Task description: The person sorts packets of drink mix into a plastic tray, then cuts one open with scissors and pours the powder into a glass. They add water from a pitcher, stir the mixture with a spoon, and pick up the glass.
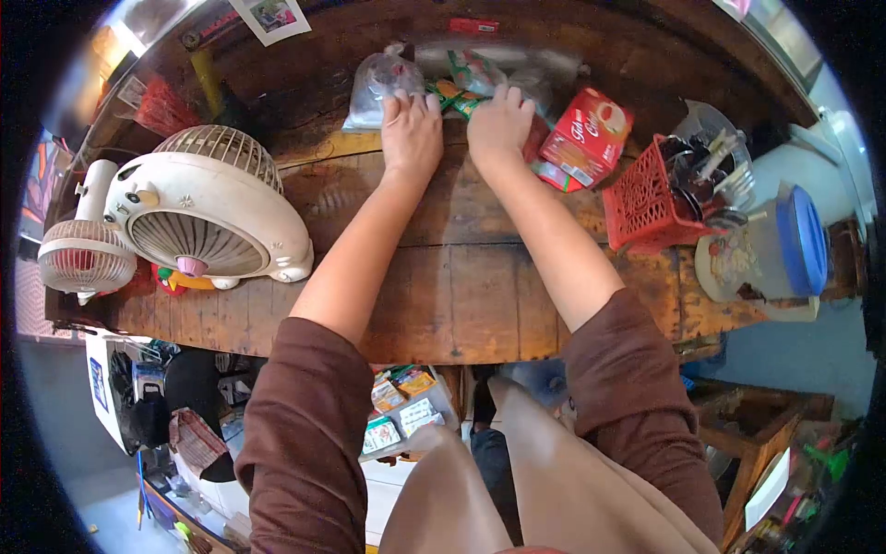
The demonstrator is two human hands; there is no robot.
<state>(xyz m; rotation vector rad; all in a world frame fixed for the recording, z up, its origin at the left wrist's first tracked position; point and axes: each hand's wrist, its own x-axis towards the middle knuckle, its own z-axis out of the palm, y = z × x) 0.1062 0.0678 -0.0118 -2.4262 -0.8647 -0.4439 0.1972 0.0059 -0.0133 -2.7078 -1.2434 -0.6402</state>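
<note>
My left hand point(413, 134) reaches to the back of the wooden table, its fingers stretched forward and slightly apart. Its fingertips are at the edge of a knotted clear plastic bag point(372, 90) with whitish contents. Beside it, my right hand point(501, 129) has its fingers bent downward over the packets; whatever lies under them is hidden. Between the hands lies a green and orange packet point(454, 94). Behind them is a green and white sachet point(475, 70) in clear plastic. Just right of my right hand, a red drink box point(591, 137) leans over a red and green packet point(557, 175).
A white fan point(208, 208) and a smaller fan point(88, 256) stand on the left. On the right are a red basket point(639, 205) of cutlery and a blue-lidded plastic tub point(752, 254). A box of packets point(406, 406) sits below the table's front edge point(452, 358).
</note>
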